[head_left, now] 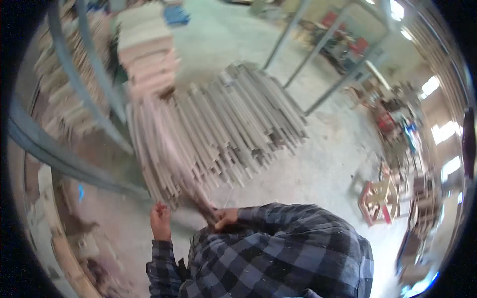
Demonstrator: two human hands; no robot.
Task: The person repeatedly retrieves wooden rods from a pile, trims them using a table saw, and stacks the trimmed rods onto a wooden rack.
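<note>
In the lower middle of the head view, my right hand is closed around the near end of a long wooden strip, which is blurred and slants away over the pile. To its left, my left hand is raised beside the strips, fingers curled and blurred; whether anything is in it is not clear. Beyond both hands lies a wide pile of long, narrow wooden strips with uneven near ends.
Pink-edged boards are stacked behind the pile's left part. Curved-looking metal posts stand at the left, and a metal frame at the upper right. A wooden stool-like piece is on the floor at right.
</note>
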